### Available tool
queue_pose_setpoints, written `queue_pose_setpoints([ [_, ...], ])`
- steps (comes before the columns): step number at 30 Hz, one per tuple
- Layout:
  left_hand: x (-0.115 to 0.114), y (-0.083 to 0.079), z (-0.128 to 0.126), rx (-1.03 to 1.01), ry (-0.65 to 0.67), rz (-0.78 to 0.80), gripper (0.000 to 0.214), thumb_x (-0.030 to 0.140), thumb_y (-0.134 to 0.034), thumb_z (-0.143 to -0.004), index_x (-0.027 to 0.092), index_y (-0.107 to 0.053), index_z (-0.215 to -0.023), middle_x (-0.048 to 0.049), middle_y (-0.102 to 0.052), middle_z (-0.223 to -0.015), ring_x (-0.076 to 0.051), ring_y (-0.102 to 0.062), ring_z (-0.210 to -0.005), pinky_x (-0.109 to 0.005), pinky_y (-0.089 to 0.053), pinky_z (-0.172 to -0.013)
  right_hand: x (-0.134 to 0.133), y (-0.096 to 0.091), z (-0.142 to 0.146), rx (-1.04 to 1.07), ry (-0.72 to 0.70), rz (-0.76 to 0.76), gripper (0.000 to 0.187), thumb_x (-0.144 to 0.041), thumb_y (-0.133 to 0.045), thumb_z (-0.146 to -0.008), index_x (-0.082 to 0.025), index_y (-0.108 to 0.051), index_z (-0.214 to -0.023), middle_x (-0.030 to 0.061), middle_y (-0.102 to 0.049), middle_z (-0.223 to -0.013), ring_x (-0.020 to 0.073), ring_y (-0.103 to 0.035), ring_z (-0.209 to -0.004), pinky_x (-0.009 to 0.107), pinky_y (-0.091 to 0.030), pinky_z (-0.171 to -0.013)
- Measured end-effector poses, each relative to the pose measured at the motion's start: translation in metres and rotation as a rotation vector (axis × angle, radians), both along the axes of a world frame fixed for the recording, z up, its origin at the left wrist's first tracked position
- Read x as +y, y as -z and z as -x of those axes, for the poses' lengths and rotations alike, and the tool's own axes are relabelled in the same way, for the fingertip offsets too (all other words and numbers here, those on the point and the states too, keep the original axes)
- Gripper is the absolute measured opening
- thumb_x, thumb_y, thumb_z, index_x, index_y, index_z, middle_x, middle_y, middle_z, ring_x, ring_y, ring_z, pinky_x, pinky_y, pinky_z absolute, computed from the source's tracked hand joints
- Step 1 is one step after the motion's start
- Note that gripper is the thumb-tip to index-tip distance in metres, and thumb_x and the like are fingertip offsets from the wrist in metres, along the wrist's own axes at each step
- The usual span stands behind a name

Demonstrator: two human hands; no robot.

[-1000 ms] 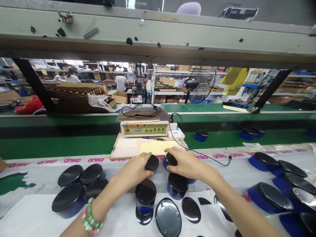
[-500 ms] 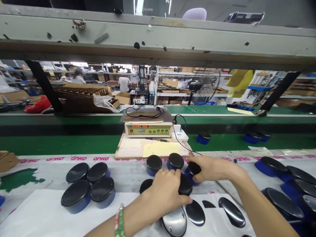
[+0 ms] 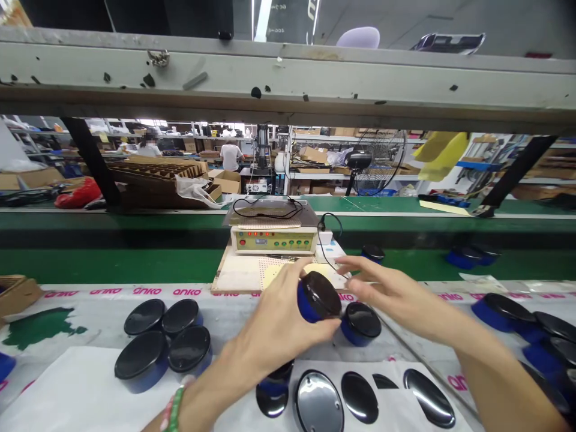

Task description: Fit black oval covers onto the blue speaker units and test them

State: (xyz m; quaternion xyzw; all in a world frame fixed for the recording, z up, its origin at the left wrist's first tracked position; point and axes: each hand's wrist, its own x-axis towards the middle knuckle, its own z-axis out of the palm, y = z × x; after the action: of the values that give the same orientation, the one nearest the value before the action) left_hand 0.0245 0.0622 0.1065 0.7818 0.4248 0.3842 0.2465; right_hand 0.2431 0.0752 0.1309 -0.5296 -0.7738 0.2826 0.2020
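My left hand [image 3: 274, 315] is closed around a round part [image 3: 320, 295] with blue sides and a glossy black top, held tilted above the bench. My right hand [image 3: 391, 294] has its fingers apart and holds nothing. Just below its fingertips stands another black-topped blue part [image 3: 361, 324]. Under my left wrist, a similar part [image 3: 276, 378] is partly hidden. Nearer me, a silvery round disc [image 3: 318, 403] and a glossy black oval piece [image 3: 359, 397] lie on white sheeting. Several more such parts [image 3: 141, 360] stand grouped on the left.
Behind the parts, a control box [image 3: 274, 240] with lit buttons sits on a board, its cable trailing right. A green conveyor belt [image 3: 148, 264] runs across, carrying a few parts. More parts [image 3: 504, 312] crowd the right side. A shelf beam [image 3: 288, 78] spans overhead.
My left hand has raised a round part from the middle cluster. My right hand has released the part it was touching, and its fingers have spread. The view has shifted slightly.
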Motion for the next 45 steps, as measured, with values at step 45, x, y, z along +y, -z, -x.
queue_pose_setpoints([
  [45,-0.023,-0.020,0.017,0.205,-0.080,-0.818,0.060,0.013,-0.075,-0.074,0.010,-0.048,-0.127,-0.0116,-0.051,-0.122,-0.027,-0.042,-0.107,-0.041,-0.038,-0.099,-0.013,0.032,0.052,0.664,-0.437,-0.785,0.054,-0.016,-0.060,-0.084,-0.029,-0.045,-0.134,0.0108,-0.045,-0.140,0.0326,-0.042,-0.129,0.058,-0.038,-0.102],
])
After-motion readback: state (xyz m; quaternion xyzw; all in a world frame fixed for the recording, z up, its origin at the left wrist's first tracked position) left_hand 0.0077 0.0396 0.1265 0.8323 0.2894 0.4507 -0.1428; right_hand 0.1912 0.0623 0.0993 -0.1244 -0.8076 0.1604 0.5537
